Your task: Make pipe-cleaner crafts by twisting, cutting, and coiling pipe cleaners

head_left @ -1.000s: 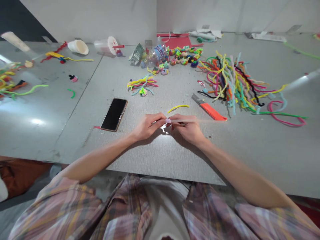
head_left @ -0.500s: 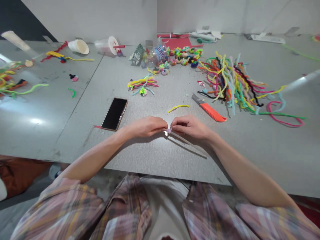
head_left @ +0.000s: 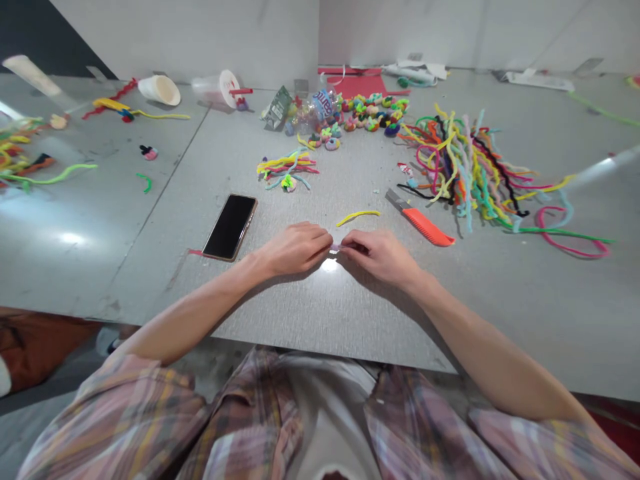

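Observation:
Between my fingertips is a small pale purple pipe cleaner (head_left: 335, 247), mostly hidden by the fingers. My left hand (head_left: 303, 248) pinches it from the left, and my right hand (head_left: 375, 253) pinches it from the right, both just above the table. A short yellow pipe cleaner (head_left: 358, 217) lies just beyond my hands. To the right of it rests a utility knife (head_left: 425, 225) with an orange handle, its grey end pointing up and left. A black phone (head_left: 231, 227) lies flat left of my left hand.
A large heap of coloured pipe cleaners (head_left: 467, 167) spreads at the right. A small bundle of pipe cleaners (head_left: 287, 167) lies ahead, with a plastic bottle (head_left: 313, 112) and a green packet (head_left: 278, 108) behind. Cups (head_left: 161, 90) lie tipped at the back left.
My hands have shifted slightly away from me, with fingers closer round the purple piece. The long pale strand that trailed from it toward the lower right no longer shows.

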### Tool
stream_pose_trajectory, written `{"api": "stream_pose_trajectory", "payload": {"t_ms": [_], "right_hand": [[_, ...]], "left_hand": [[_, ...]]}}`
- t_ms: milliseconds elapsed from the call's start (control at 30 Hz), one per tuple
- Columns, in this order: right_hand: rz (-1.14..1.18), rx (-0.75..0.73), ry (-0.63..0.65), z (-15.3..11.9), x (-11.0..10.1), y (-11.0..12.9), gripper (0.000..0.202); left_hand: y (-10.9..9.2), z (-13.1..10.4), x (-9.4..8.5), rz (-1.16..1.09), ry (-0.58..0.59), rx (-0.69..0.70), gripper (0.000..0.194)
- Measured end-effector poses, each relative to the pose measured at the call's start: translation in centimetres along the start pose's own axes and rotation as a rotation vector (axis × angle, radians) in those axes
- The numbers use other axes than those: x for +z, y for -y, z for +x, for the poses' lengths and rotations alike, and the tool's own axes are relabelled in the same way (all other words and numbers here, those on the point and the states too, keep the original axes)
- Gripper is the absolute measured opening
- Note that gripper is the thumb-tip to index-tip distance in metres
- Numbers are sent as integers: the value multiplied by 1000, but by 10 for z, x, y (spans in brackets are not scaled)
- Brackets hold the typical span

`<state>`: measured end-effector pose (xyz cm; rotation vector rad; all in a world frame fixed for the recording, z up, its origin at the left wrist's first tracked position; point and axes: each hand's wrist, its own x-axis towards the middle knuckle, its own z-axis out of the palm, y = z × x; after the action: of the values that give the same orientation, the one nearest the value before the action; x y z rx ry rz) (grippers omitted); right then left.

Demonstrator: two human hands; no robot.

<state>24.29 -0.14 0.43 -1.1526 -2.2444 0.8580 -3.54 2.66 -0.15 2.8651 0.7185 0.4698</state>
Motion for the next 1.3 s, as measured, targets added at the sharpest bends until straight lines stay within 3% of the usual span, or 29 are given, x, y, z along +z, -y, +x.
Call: {"api": "stream_pose_trajectory", "payload": {"t_ms": [233,467,633,733,933,1033,1133,1300], "right_hand": [[-46,-50,-1,-3,5,-1,22],[-315,-196,-205,-5,16,10,28],[-449,-200,-243,-7,20,20,33],[-357,-140,-256,-10,26,22,32],[135,40,-407,-10,38,28,29],[418,154,-348,-5,37,29,35],[634,166,-208,-2,30,23,39],[775,192,123,2,15,7,39]], "left_hand": [[1,-1,8,-11,-43,-2,46],[-6,0,11,73,-83,-41,48],[-8,-2,14,78,-147,-86,48],[-10,-3,14,37,-168,-140,46],[-21,0,9,-203,-239,-272,41],[-21,-1,7,-307,-270,-241,43],[-13,-3,5,-335,-270,-106,46],[3,-3,-1,-299,-122,134,45]]}}
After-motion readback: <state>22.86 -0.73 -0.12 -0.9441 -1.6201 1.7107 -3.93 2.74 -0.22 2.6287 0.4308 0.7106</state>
